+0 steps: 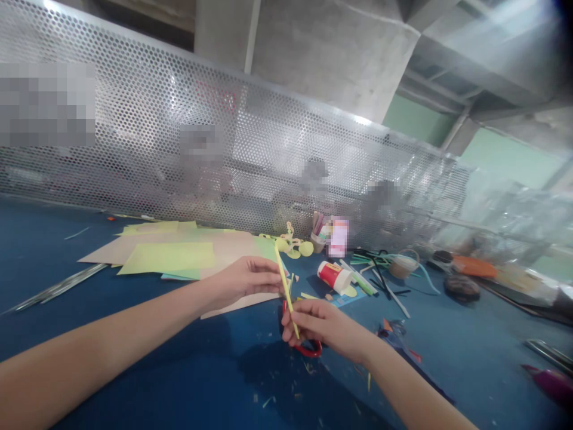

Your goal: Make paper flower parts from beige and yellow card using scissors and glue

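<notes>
A narrow yellow paper strip [286,285] slants upright between my two hands, above the blue table. My left hand [248,279] is closed, its fingertips pinching the strip on its upper half. Lower down, my right hand [317,322] grips the same strip between thumb and fingers, with its bottom end poking out below. Beneath my right hand lies a tool with red loop handles [312,351], probably scissors; the hand covers most of it. Small paper scraps [268,401] are scattered on the table nearby.
Yellow sheets [168,258] and pale pink paper [101,254] lie at left. Behind my hands are yellow paper shapes [293,246], a red-and-white bottle [333,276] and a phone-like screen [339,237]. Strips and a roll of tape [403,266] sit right. A perforated metal panel [268,143] spans the back.
</notes>
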A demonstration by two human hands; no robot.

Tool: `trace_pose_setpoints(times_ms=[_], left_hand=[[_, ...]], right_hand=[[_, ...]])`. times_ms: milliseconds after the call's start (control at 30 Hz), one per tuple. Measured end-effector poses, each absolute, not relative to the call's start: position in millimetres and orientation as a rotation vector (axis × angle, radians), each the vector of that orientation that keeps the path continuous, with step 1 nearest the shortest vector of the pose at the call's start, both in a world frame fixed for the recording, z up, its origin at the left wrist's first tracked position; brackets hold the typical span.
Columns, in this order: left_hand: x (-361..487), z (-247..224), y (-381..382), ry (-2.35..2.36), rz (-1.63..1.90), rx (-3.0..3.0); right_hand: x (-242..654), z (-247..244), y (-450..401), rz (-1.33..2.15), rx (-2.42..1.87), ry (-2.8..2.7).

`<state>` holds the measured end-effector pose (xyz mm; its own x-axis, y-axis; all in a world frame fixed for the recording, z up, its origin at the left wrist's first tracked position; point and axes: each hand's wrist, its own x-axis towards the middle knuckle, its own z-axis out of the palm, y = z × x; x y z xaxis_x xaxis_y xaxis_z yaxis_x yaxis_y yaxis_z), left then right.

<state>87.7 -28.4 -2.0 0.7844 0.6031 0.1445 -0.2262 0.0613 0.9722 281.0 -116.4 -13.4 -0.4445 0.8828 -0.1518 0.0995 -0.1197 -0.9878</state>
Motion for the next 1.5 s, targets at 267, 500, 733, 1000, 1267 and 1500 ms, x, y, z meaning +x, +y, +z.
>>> trace_pose_setpoints(times_ms=[267, 500, 733, 1000, 1267, 1500], left_hand=[[90, -1, -33, 0.333, 0.621, 1.358], [91, -1, -37, 0.348, 0.600, 1.375], [93, -1, -38, 0.392, 0.622, 1.324], [96, -4, -36, 0.421, 0.657, 1.242], [96, -9, -38, 0.359, 0.597, 1.306], [99, -16, -38, 0.389, 0.590, 1.318]], right_hand=[[280, -15, -118, 1.673, -1.084, -1.520], [279, -15, -118, 1.655, -1.105, -1.506], [277, -10, -120, 1.656, -1.127, -1.522], [277, -13, -118, 1.665, -1.100, -1.502], [277, -15, -118, 1.601, -1.151, -1.601], [330, 46, -140, 0.703, -1.795, -2.071]])
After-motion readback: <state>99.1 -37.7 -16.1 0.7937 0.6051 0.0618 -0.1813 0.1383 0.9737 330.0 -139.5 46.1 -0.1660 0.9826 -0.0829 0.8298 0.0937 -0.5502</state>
